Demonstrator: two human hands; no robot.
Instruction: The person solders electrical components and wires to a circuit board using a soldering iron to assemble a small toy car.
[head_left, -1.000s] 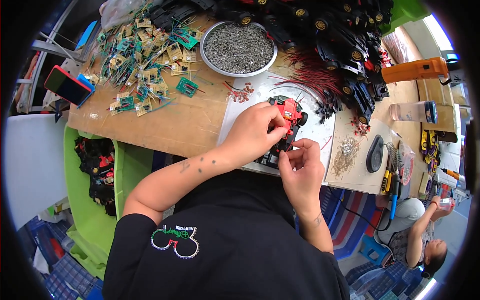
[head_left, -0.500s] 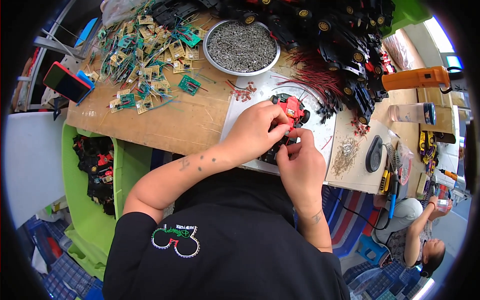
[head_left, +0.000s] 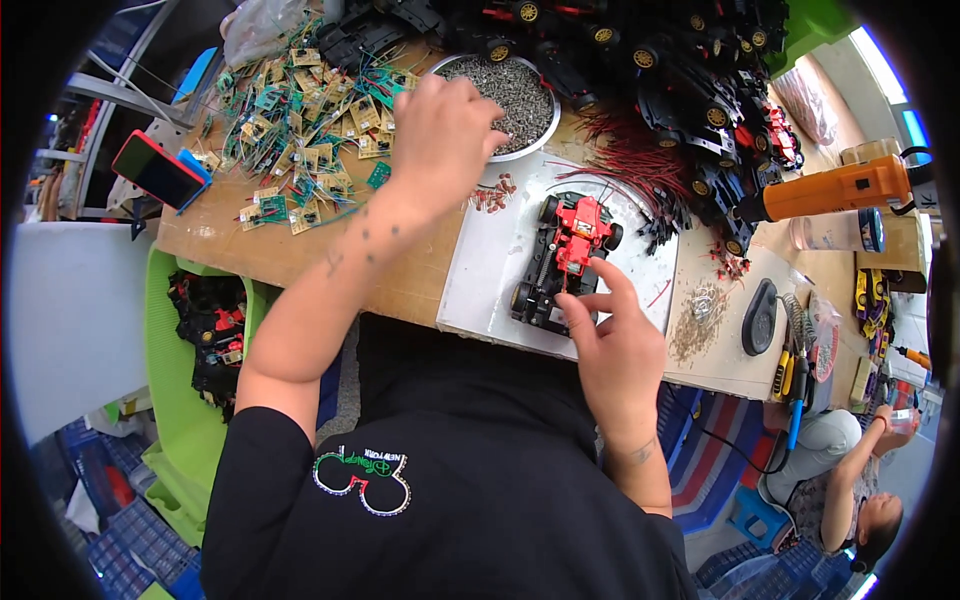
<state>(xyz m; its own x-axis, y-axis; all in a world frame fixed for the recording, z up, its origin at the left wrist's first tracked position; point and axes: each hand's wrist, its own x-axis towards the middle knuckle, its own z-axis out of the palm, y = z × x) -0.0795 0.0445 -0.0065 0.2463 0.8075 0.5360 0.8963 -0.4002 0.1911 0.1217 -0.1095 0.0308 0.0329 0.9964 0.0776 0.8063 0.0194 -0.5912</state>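
A toy car chassis (head_left: 577, 240), black with a red upper part and black wheels, lies on a white sheet (head_left: 480, 290) in front of me. My right hand (head_left: 622, 350) is at its near right side, forefinger and thumb bent against it and steadying it. A thin reddish wire shows near the thumb tip. My left hand (head_left: 440, 145) is raised above the bench, between the heaped circuit boards (head_left: 310, 120) and a round metal bowl (head_left: 545, 130) of small screws. Its fingers are apart and bent forward over the bowl's left rim; their tips are hidden.
Black car bodies (head_left: 680, 90) are piled at the back right, beside red wires (head_left: 640, 155). An orange power tool (head_left: 835, 188), a clear bottle (head_left: 835, 232) and a soldering iron (head_left: 796, 420) are on the right. A green bin (head_left: 185, 440) stands left; another person (head_left: 840, 490) sits at far right.
My left hand has left the chassis and moved up and leftward to the bowl and circuit boards. My right hand has stayed at the chassis, which is now more exposed.
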